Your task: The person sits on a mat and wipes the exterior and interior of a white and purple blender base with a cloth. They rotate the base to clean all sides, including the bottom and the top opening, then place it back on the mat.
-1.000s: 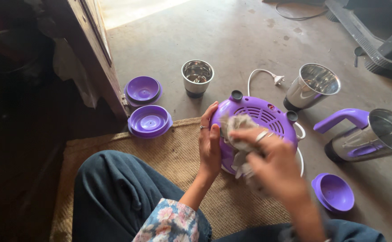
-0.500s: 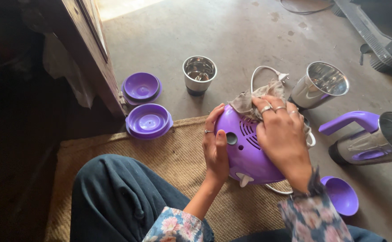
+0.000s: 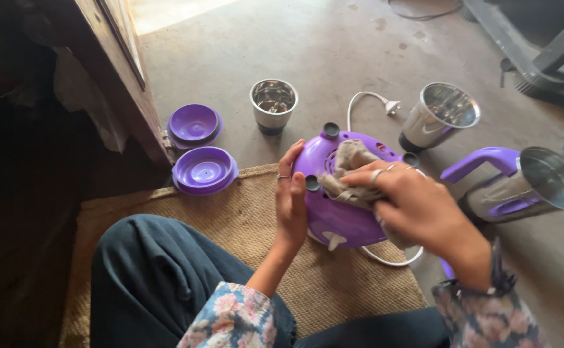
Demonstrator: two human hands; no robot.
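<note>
The purple mixer base [image 3: 336,212] lies tipped on its side at the edge of a woven jute mat [image 3: 230,225], its underside with dark rubber feet turned up toward the camera. The left hand [image 3: 290,200] is clasped round the base's left rim, steadying it, fingers curled over the edge. The right hand [image 3: 411,206] is closed on a grey cloth [image 3: 349,169] and presses it against the underside, just right of the left hand. A white power cord [image 3: 365,103] runs out beyond the hands to a plug on the concrete floor [image 3: 333,45]. Beyond the left hand stands a small steel jar [image 3: 273,105]; further left lie two purple lids [image 3: 203,171], next to a wooden door frame [image 3: 124,71]. Beyond the right hand a second steel jar [image 3: 438,117] is tilted, and to its right a larger steel jar with a purple handle [image 3: 520,187] lies on the floor. The person sits with a dark-trousered knee [image 3: 159,277] on the mat.
</note>
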